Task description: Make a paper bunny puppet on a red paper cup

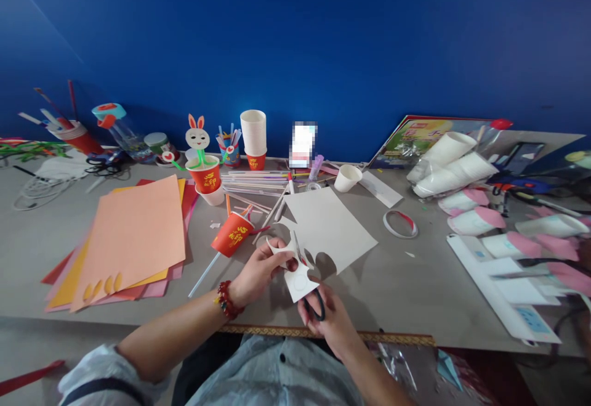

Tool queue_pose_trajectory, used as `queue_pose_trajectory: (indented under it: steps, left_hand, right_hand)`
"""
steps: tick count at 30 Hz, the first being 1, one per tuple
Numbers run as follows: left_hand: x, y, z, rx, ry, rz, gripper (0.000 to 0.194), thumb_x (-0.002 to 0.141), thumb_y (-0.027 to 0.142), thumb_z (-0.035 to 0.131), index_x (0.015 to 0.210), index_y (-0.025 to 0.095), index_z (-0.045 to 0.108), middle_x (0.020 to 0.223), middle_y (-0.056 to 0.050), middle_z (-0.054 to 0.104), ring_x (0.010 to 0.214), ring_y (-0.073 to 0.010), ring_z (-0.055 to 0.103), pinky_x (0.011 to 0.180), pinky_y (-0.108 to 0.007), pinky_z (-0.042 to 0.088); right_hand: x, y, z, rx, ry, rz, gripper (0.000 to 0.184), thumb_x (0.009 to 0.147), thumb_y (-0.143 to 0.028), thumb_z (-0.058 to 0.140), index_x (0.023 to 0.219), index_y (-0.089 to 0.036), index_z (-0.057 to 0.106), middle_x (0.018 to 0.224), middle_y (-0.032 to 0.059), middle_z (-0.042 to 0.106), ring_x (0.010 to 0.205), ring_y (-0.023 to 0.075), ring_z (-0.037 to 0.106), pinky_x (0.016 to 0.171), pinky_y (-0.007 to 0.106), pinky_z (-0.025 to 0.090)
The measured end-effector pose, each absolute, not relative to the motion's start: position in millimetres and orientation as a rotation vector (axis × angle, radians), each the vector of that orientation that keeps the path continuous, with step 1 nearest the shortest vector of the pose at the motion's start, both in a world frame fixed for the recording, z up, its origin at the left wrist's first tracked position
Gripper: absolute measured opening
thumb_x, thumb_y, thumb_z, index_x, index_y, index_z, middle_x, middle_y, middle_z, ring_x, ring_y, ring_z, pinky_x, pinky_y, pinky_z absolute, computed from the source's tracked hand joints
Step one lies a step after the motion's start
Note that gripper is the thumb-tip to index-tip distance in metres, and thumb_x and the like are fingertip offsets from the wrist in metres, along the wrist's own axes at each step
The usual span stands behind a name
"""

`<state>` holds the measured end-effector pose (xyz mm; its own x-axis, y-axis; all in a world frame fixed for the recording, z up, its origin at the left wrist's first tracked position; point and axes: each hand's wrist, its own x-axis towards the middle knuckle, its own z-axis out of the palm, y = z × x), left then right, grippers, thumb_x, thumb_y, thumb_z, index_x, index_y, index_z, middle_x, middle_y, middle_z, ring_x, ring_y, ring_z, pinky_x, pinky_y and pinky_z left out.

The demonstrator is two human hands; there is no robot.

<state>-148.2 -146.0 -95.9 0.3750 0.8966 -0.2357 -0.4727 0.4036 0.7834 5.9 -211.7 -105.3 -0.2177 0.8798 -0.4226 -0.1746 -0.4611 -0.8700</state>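
Currently, in the head view, we held a small white paper piece in our left hand, with the thumb and the fingers pinched on its upper left part. Our right hand was closed around the black handles of the scissors, and their blades pointed away from us, beside the left fingers. The paper piece was in front of our body, above the table, and it had curved cut edges and a round line drawn on it. We wore a red bead bracelet on the left wrist.

Just beyond our hands there was a large white sheet, which lay flat. To the left of it we saw a tilted red cup with straws at it, and farther left a stack of coloured papers, the top one peach. Behind these, a rabbit figure stood up from another red cup. To the right of the sheet we had a tape roll, and near the sheet's far edge, a white cup.
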Motion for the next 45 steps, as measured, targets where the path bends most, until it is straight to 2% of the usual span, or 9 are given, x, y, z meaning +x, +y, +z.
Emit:
queue_pose_trajectory:
  steps: [13, 17, 21, 25, 29, 32, 36, 40, 45]
  left_hand:
    - [-152.3, -138.8, -104.0, 0.626, 0.791, 0.995, 0.026, 0.077, 0.030, 0.077, 0.072, 0.016, 0.056, 0.072, -0.002, 0.068, 0.066, -0.0102, 0.059, 0.062, -0.020, 0.043]
    - [-154.2, -134.2, -106.2, 0.598, 0.797, 1.029, 0.027, 0.075, 0.030, 0.079, 0.075, 0.017, 0.055, 0.070, 0.000, 0.065, 0.067, -0.0103, 0.060, 0.061, -0.020, 0.044]
    - [-154.6, -131.9, -106.2, 0.569, 0.805, 1.059, 0.030, 0.072, 0.030, 0.082, 0.077, 0.017, 0.054, 0.070, 0.001, 0.066, 0.066, -0.0111, 0.060, 0.061, -0.020, 0.045]
    - [-153.5, -132.9, -106.4, 0.578, 0.805, 1.053, 0.030, 0.072, 0.029, 0.081, 0.077, 0.017, 0.054, 0.071, 0.000, 0.067, 0.066, -0.0113, 0.061, 0.061, -0.021, 0.045]
    - [-152.6, -133.5, -107.1, 0.630, 0.832, 1.031, 0.030, 0.071, 0.032, 0.081, 0.075, 0.017, 0.054, 0.071, 0.000, 0.067, 0.066, -0.0118, 0.061, 0.060, -0.021, 0.044]
    - [-152.1, -132.9, -107.7, 0.628, 0.847, 1.035, 0.032, 0.070, 0.032, 0.082, 0.078, 0.018, 0.054, 0.071, 0.000, 0.067, 0.065, -0.0120, 0.061, 0.060, -0.021, 0.044]
    - [-152.0, -132.8, -106.2, 0.622, 0.866, 1.046, 0.034, 0.069, 0.032, 0.082, 0.080, 0.018, 0.053, 0.069, 0.001, 0.066, 0.064, -0.0116, 0.060, 0.059, -0.021, 0.043]
    - [-151.3, -134.2, -101.2, 0.687, 0.881, 1.046, 0.033, 0.071, 0.033, 0.081, 0.077, 0.018, 0.052, 0.065, 0.001, 0.064, 0.061, -0.0106, 0.059, 0.056, -0.020, 0.038]
    - [-150.6, -134.2, -95.9, 0.686, 0.889, 1.056, 0.036, 0.068, 0.036, 0.082, 0.075, 0.018, 0.052, 0.061, 0.002, 0.063, 0.060, -0.0107, 0.058, 0.054, -0.020, 0.035]
  right_hand:
    - [47.1, -207.8, -94.6, -1.288, -1.084, 2.055, 0.054, 0.080, -0.071, 0.057, 0.086, -0.018, 0.050, 0.059, -0.0029, 0.062, 0.033, 0.0020, 0.030, 0.031, 0.015, 0.019]
    - [67.8, -209.5, -88.1, -1.351, -1.293, 2.077, 0.046, 0.081, -0.064, 0.061, 0.083, -0.019, 0.048, 0.060, -0.0017, 0.063, 0.036, 0.0034, 0.036, 0.033, 0.014, 0.022]
    - [101.0, -213.2, -82.2, -1.452, -1.512, 1.944, 0.037, 0.081, -0.051, 0.068, 0.076, -0.020, 0.048, 0.059, -0.0024, 0.060, 0.049, 0.0084, 0.048, 0.044, 0.017, 0.035]
    - [118.4, -211.6, -73.9, -1.449, -1.408, 1.708, 0.037, 0.079, -0.050, 0.072, 0.073, -0.020, 0.051, 0.058, -0.0029, 0.056, 0.052, 0.0111, 0.051, 0.052, 0.024, 0.044]
    - [95.2, -192.6, -68.3, -1.393, -1.338, 1.333, 0.033, 0.074, -0.046, 0.077, 0.083, -0.022, 0.057, 0.075, 0.0023, 0.064, 0.071, 0.0176, 0.062, 0.066, 0.029, 0.051]
    - [67.8, -171.3, -68.0, -1.403, -1.494, 1.184, 0.027, 0.075, -0.036, 0.077, 0.087, -0.022, 0.058, 0.083, 0.0028, 0.068, 0.066, 0.0145, 0.058, 0.061, 0.025, 0.048]
    - [45.0, -147.5, -69.2, -1.397, -1.623, 1.134, 0.017, 0.078, -0.028, 0.071, 0.085, -0.021, 0.057, 0.078, 0.0009, 0.067, 0.059, 0.0116, 0.054, 0.055, 0.023, 0.043]
    - [36.3, -134.4, -73.8, -1.339, -1.596, 1.257, 0.017, 0.073, -0.020, 0.071, 0.083, -0.020, 0.058, 0.075, -0.0007, 0.065, 0.060, 0.0106, 0.054, 0.051, 0.020, 0.040]
    - [30.1, -129.3, -79.3, -1.280, -1.376, 1.498, 0.025, 0.066, -0.022, 0.077, 0.079, -0.019, 0.056, 0.069, -0.0025, 0.061, 0.052, 0.0082, 0.047, 0.039, 0.016, 0.031]
